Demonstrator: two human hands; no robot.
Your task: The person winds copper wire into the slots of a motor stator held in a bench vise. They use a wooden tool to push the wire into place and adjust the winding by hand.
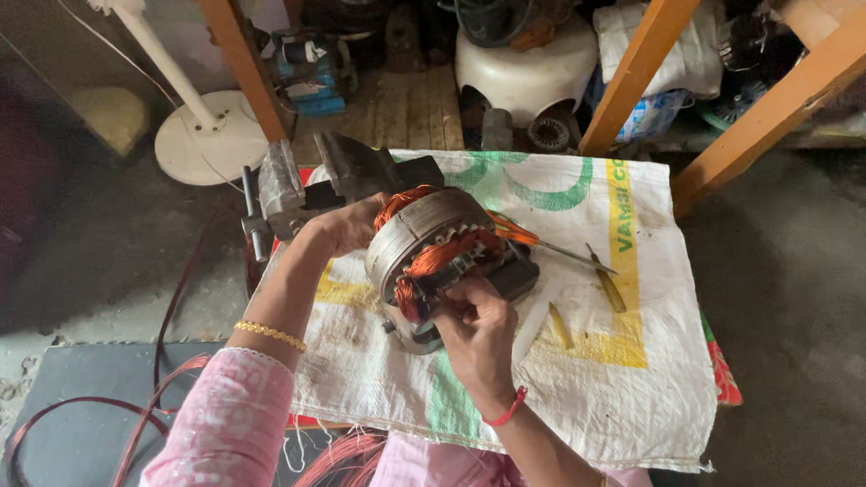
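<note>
A grey metal motor stator (422, 229) wound with orange copper wire stands tilted on a white woven sack (601, 364). My left hand (347, 227) grips the stator's far left side and steadies it. My right hand (473, 321) rests on the near face, fingers pinched into the copper winding (449, 255) at the core opening. What the fingertips hold is hidden. A yellow-handled screwdriver (604, 281) lies on the sack just right of the stator.
A metal bench vise (294, 187) sits at the sack's far left corner. Loose reddish copper wire loops (113, 424) lie on the floor at left. Orange wooden frame legs (775, 102), a white fan base (208, 142) and cluttered motor parts stand behind.
</note>
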